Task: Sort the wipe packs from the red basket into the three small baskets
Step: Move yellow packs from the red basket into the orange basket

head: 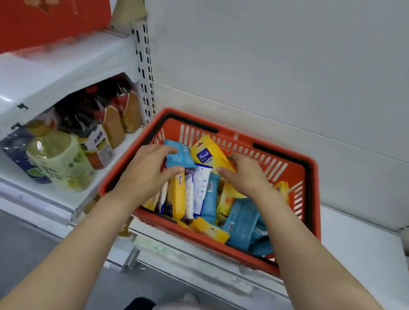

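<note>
1. The red basket (213, 242) sits on a white shelf (364, 262), its far rim close to the shelf's back wall and its near edge at the front edge.
2. Wipe packs in blue, yellow and white fill the basket, many standing on edge.
3. The left hand (148, 171) pinches a blue wipe pack (179, 155) at the basket's far-left corner.
4. The right hand (244, 173) curls its fingers over a yellow wipe pack (207, 152) near the far rim.
5. Bottles (57, 158) crowd the lower shelf beyond the basket's left side.
</note>
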